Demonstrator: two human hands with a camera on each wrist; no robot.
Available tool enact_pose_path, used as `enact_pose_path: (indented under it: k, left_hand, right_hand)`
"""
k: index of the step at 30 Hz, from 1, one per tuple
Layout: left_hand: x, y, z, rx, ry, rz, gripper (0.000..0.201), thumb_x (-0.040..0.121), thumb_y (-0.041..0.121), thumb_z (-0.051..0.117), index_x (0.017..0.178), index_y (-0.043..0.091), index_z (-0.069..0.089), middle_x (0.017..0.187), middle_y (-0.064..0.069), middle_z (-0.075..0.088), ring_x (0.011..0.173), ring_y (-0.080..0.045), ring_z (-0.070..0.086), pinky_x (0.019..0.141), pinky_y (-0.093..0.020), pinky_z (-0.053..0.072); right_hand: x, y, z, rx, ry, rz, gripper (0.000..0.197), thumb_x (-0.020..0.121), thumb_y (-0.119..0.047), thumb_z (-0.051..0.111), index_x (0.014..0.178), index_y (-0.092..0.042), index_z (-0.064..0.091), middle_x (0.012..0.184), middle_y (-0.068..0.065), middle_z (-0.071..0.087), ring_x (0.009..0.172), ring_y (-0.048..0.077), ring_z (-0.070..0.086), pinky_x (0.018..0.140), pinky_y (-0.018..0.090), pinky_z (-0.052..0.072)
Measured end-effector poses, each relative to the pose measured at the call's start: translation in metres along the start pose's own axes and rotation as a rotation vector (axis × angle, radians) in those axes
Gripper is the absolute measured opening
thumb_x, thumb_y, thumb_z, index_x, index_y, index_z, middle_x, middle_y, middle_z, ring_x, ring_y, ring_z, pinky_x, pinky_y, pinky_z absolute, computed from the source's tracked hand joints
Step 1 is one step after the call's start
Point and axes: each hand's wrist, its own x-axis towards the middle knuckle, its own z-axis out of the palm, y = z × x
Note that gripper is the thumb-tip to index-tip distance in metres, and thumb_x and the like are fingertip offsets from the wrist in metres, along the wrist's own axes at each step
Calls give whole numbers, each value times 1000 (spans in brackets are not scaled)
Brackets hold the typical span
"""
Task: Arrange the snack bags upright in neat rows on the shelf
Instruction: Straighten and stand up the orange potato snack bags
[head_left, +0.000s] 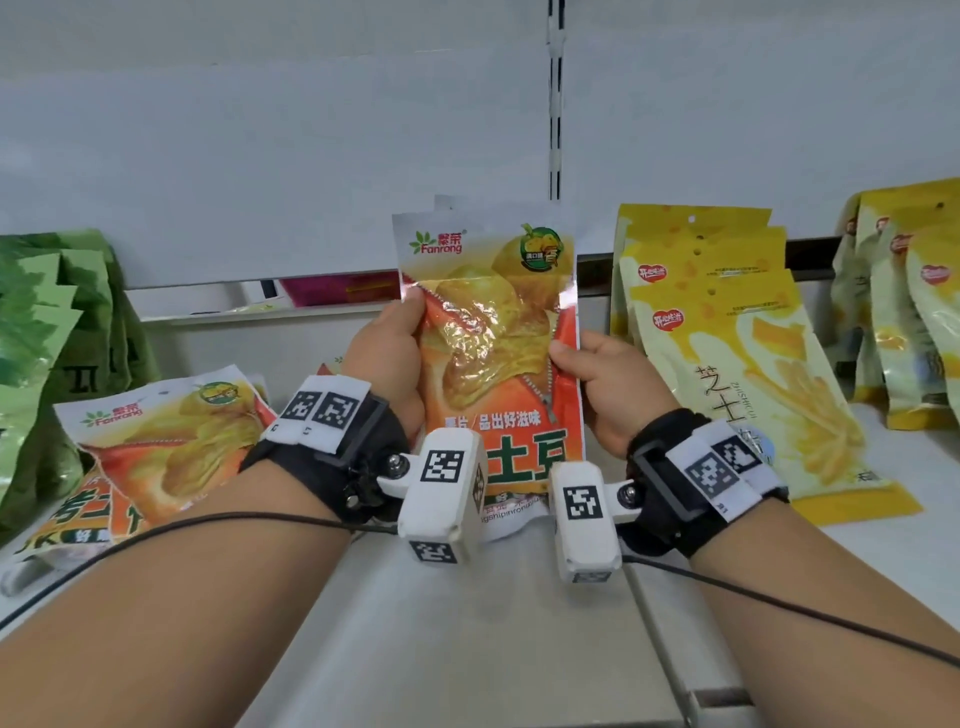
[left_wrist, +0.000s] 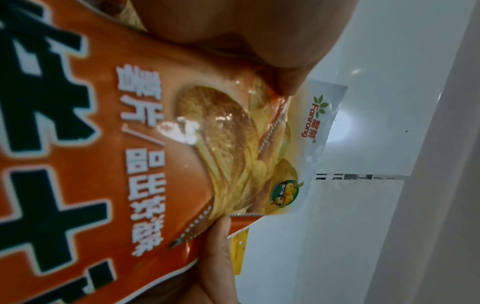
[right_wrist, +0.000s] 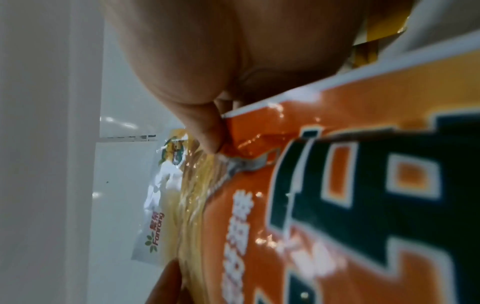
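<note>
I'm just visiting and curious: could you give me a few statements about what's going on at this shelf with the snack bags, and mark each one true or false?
1. Both hands hold one orange bag upright: the left hand at one edge, the right hand at the other. True.
2. The yellow bags lie flat in a heap. False: they lean in an overlapping row, right of the held bag.
3. More orange bags lie flat on the shelf to the left. True.
4. The green bags stand at the far right. False: they are at the far left.
5. The held bag is torn open. False: it looks sealed; the zipper is only printed.
</note>
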Motion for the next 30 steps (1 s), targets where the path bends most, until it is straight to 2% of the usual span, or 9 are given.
enact_pose_path:
  k: [5, 9, 13, 16, 19, 21, 23, 27, 30]
  left_hand:
    - [-1, -13, -9, 147, -160, -35, 37, 89, 38, 58, 108, 8, 67, 101, -13, 71, 94, -32, 66, 92, -51, 51]
    - [-2, -28, -19, 353, -269, 27, 22, 90, 25, 59, 99, 6, 65, 82, -10, 73, 73, -25, 69, 71, -39, 57]
    - [1, -37, -23, 309, -212, 79, 9, 90, 18, 61, 93, 10, 65, 79, -8, 74, 72, -24, 70, 70, -39, 58]
    - [3, -37, -25, 223, -171, 114, 8, 90, 17, 61, 88, 13, 66, 82, -10, 74, 75, -26, 70, 76, -44, 58]
    - [2, -37, -28, 195, -229, 105, 22, 81, 26, 65, 97, 11, 66, 90, -12, 73, 81, -27, 69, 83, -46, 56]
    - [1, -39, -31, 216, -308, 66, 40, 71, 32, 65, 104, 10, 64, 92, -9, 73, 80, -23, 69, 81, -41, 56]
    - [1, -40, -35, 259, -374, 25, 42, 70, 31, 64, 105, 8, 64, 91, -8, 74, 79, -20, 70, 75, -34, 59]
    - [4, -43, -40, 274, -300, 64, 15, 90, 18, 57, 100, 12, 67, 86, -4, 75, 74, -15, 71, 65, -28, 58]
    - [8, -42, -42, 219, -217, 98, 15, 95, 17, 52, 96, 16, 67, 88, -4, 75, 80, -19, 71, 82, -43, 57]
  right_hand:
    - [2, 3, -7, 50, 121, -40, 15, 94, -14, 52, 85, -14, 64, 69, 3, 71, 62, 17, 68, 61, 31, 58]
    - [4, 1, -11, 106, 200, -78, 15, 94, -14, 53, 84, -14, 65, 76, 5, 71, 69, 20, 68, 70, 38, 58]
    - [2, 4, -10, 126, 175, -69, 14, 92, -19, 57, 79, -14, 59, 67, -1, 71, 61, 14, 68, 60, 29, 57]
    - [-1, 11, -7, 14, 92, -19, 13, 93, -21, 55, 86, -13, 62, 75, 1, 74, 71, 18, 71, 67, 35, 59]
    - [-1, 14, -5, -30, 136, -59, 16, 94, -18, 53, 83, -15, 63, 74, -2, 73, 72, 16, 71, 72, 37, 58]
    - [0, 14, -5, -11, 185, -81, 18, 94, -17, 53, 79, -15, 63, 70, -3, 72, 69, 16, 69, 76, 40, 57]
    - [1, 14, -5, 29, 218, -80, 17, 94, -18, 54, 79, -16, 63, 70, -4, 72, 68, 15, 69, 76, 42, 57]
    - [-4, 11, -2, 39, 112, -44, 8, 89, -21, 60, 88, -13, 63, 83, 2, 74, 79, 17, 70, 76, 38, 57]
    - [-11, 11, -2, -94, -84, 78, 20, 82, -14, 66, 101, -14, 61, 91, 3, 72, 73, 13, 69, 62, 24, 54]
